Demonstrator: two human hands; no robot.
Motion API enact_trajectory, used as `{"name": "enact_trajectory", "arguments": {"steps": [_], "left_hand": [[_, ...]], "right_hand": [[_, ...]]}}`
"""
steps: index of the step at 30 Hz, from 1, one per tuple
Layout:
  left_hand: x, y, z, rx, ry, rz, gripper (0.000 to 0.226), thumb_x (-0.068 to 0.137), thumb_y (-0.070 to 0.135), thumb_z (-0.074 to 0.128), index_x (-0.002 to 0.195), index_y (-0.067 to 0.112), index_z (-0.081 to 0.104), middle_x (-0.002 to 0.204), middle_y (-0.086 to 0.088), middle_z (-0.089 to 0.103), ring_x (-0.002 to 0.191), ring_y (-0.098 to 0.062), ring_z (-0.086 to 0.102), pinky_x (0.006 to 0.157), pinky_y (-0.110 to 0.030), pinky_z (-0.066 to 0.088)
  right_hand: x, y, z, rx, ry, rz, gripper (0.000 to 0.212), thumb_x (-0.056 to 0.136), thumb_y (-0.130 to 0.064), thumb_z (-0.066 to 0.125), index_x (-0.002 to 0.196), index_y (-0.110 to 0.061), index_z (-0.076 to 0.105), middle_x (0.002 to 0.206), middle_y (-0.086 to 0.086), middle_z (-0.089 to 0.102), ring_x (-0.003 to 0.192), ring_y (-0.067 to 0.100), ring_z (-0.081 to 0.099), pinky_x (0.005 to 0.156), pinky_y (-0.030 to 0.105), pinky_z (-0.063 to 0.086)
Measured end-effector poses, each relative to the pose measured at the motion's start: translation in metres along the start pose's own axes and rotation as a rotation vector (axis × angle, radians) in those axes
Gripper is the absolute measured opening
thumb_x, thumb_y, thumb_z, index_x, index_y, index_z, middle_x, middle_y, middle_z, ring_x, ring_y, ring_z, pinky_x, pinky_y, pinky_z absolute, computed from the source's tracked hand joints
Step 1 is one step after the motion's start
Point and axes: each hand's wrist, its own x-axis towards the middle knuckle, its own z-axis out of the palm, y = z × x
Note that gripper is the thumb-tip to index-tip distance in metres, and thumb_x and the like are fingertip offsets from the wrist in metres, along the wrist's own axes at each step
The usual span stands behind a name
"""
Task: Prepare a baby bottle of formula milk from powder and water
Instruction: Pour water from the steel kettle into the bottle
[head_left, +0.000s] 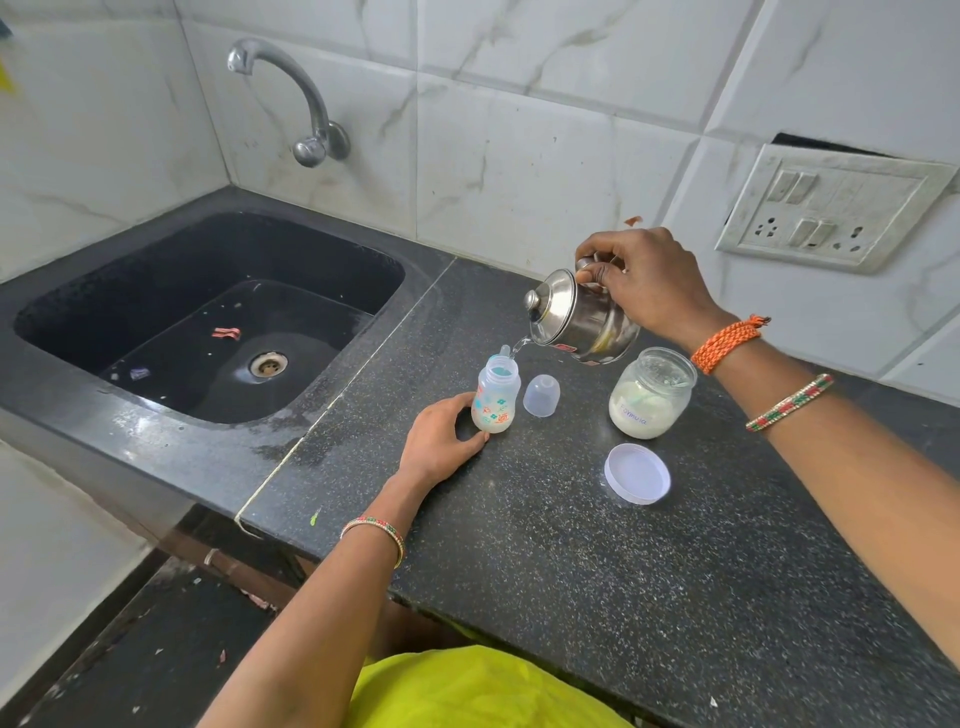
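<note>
Baby bottle (496, 397): upright, uncapped, on the dark speckled surface (597, 571) beside the sink (156, 291); whitish contents at its base. My left hand (441, 441) curls round its lower part. Steel pot (582, 319): lidded, tilted, gripped in my right hand (649, 286) above the bottle; water runs from its spout into the bottle's mouth. Clear cap (542, 395): standing just right of the bottle. Powder jar (652, 392): open, near the cap. White lid (637, 473): lying flat in front of the jar.
</note>
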Motion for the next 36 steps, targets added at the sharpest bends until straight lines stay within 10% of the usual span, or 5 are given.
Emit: {"name": "enact_trajectory", "arguments": {"steps": [36], "left_hand": [[-0.0017,0.003,-0.0013,-0.009,0.011,0.018,0.054,0.078,0.03,0.071,0.128,0.024,0.054,0.127,0.006,0.062,0.115,-0.011,0.056,0.091,-0.019,0.035]], "right_hand": [[-0.0043,-0.0032,0.0012,-0.006,-0.005,-0.019,0.015,0.09,-0.024,0.058,0.097,-0.023,0.071,0.093,0.001,0.073,0.089,0.023,0.063,0.071,0.029,0.042]]}}
